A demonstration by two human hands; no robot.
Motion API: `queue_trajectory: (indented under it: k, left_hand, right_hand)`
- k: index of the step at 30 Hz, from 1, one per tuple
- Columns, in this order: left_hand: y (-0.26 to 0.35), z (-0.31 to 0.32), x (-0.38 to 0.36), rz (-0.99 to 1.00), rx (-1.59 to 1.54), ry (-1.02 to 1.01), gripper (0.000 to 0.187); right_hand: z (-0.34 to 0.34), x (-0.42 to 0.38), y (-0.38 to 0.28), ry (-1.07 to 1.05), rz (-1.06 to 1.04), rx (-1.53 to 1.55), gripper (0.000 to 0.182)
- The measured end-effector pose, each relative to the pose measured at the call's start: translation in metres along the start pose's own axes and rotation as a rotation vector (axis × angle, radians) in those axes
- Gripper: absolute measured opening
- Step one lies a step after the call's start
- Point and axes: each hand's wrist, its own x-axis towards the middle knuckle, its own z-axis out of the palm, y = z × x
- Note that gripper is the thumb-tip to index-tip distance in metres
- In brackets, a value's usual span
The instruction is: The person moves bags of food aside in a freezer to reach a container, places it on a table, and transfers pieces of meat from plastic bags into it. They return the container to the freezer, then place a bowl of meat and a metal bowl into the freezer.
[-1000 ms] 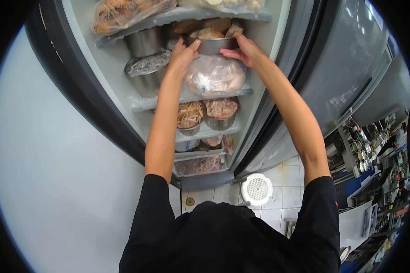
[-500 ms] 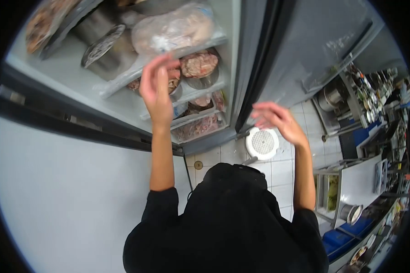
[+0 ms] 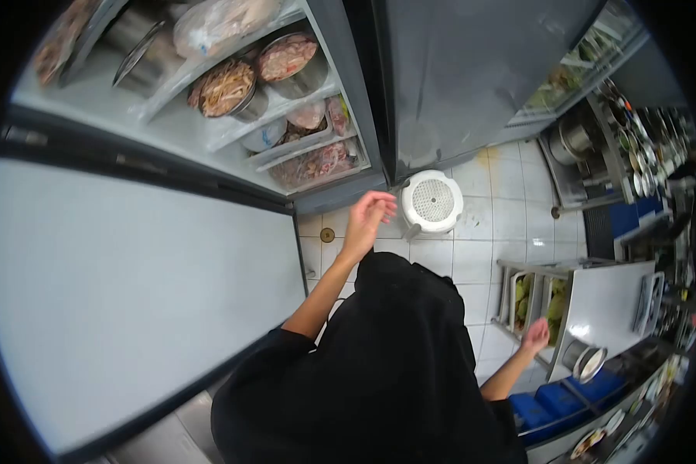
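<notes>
My left hand [image 3: 370, 219] is in the air in front of my body, fingers loosely bent and nothing in them. It is nearest the white round stool [image 3: 433, 203] on the floor, just left of it in view. Down at my right side, my right hand [image 3: 536, 336] has its fingers curled with nothing visible in them; it overlaps the tubs of green vegetables [image 3: 555, 305] in this view. The open fridge [image 3: 340, 189] at upper left holds a steel pot of pale strips [image 3: 226, 87], a pot of chopped meat [image 3: 288, 58], bagged meat [image 3: 228, 23] and drawers of meat [image 3: 315, 164].
The fridge door [image 3: 147, 294] swings wide on the left. Another grey fridge door [image 3: 472, 77] stands beside the stool. To the right are a steel table [image 3: 607, 305] with a pot [image 3: 585, 360] at its edge, blue bins [image 3: 557, 402] and a rack of utensils [image 3: 634, 147].
My left hand has left the front of the fridge shelves and come down toward the stool. My right hand has dropped back to my side, its fingers now curled. The view has shifted right.
</notes>
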Motion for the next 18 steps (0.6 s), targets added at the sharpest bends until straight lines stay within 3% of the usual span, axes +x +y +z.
queue_trajectory:
  k: [2,3,4,6,9,12,18]
  left_hand:
    - [-0.019,0.037,-0.012,-0.010,-0.047,-0.016,0.023]
    - [-0.026,0.057,-0.016,-0.011,-0.070,-0.028,0.023]
    - [-0.029,0.078,-0.022,-0.029,-0.093,-0.035,0.023]
    - [-0.035,0.117,-0.035,-0.045,-0.095,-0.061,0.023]
    - [-0.042,0.164,-0.052,-0.052,-0.080,-0.121,0.022]
    - [-0.039,0.201,-0.070,-0.086,-0.063,-0.181,0.022]
    - [-0.040,0.230,-0.103,-0.106,0.000,-0.202,0.022]
  right_hand:
    - [-0.044,0.042,-0.063,0.261,-0.123,-0.017,0.048]
    - [-0.092,0.088,-0.091,0.134,-0.195,0.175,0.051]
    - [-0.101,0.104,-0.118,0.281,-0.231,0.365,0.055]
    - [-0.093,0.094,-0.155,0.415,-0.318,0.436,0.055]
    - [-0.094,0.108,-0.198,0.464,-0.325,0.465,0.054]
    - [-0.145,0.166,-0.234,0.307,-0.061,0.446,0.050]
    - [-0.186,0.213,-0.229,0.395,-0.247,0.164,0.029]
